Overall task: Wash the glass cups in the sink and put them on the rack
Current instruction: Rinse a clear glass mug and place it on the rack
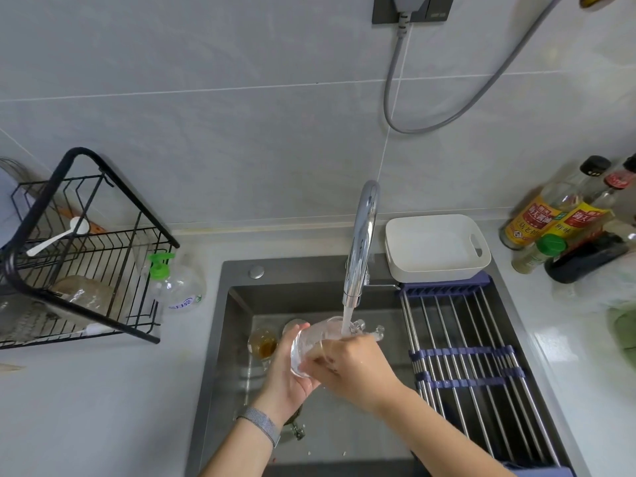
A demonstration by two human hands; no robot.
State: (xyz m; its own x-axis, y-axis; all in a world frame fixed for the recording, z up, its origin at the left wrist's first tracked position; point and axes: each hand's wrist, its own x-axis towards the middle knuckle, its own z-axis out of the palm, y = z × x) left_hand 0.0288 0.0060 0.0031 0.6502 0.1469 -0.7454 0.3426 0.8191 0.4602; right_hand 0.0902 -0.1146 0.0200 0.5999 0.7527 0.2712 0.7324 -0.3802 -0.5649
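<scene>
The wall (241, 98) is covered with large pale grey tiles. A dark socket (413, 10) holds a grey cable (392, 80). The table (86, 407) is light grey.

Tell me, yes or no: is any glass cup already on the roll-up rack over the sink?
No. The rack's bars carry no cup; one glass cup is in both hands under the running tap.

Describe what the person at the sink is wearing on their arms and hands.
Both forearms are bare, with no sleeves in view and no gloves on either the left hand or the right hand. The left wrist carries a grey woven mesh band, like a watch strap; its face is not visible. No rings can be made out on the fingers.
</scene>
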